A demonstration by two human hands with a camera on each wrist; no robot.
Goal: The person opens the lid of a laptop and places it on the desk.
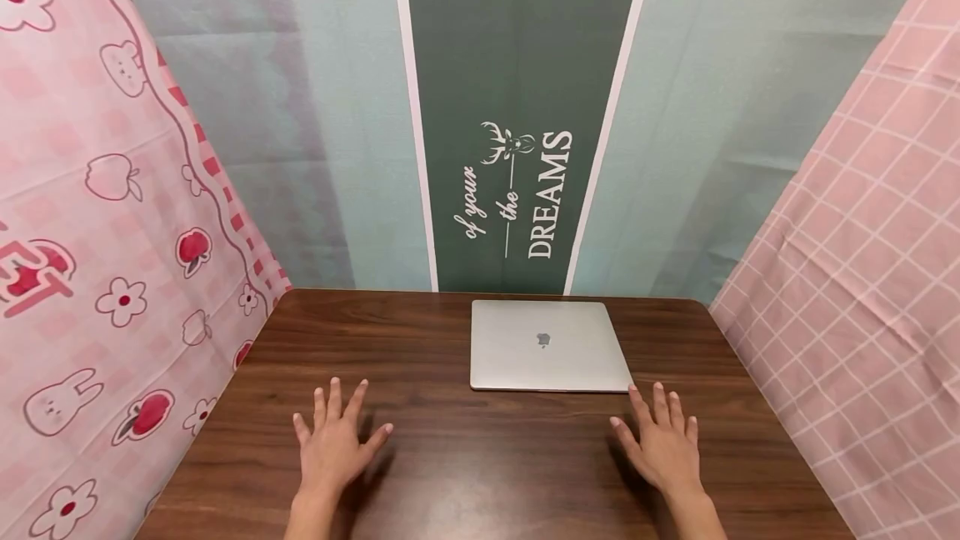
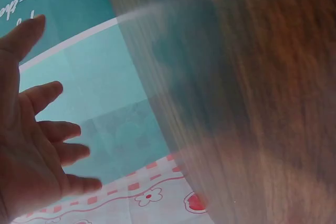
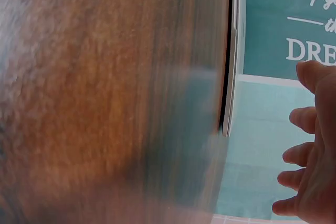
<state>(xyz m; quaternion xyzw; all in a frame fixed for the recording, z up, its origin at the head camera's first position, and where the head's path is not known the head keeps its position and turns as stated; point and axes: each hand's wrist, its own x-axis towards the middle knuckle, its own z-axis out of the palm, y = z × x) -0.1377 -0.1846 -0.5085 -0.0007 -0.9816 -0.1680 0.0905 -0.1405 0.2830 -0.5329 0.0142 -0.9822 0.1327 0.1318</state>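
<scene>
A closed silver laptop [image 1: 517, 357] with a dark apple logo lies flat at the back of the brown wooden table [image 1: 420, 440], right of centre. My left hand [image 1: 332, 444] hovers palm down over the table's left part, fingers spread, holding nothing. Over on the other side my right hand [image 1: 663, 448] is likewise spread and holds nothing; its index fingertip overlaps the laptop's near right corner in the head view. In the right wrist view the laptop's thin edge [image 3: 231, 61] shows beside the right hand [image 3: 320, 150]. The left wrist view has the left hand [image 2: 31, 140] with fingers apart.
Behind the table hangs a green curtain [image 1: 517, 40] with white lettering and a deer head. A pink curtain with fruit and flowers [image 1: 120, 215] borders the left side, and a pink checked one [image 1: 862, 273] the right.
</scene>
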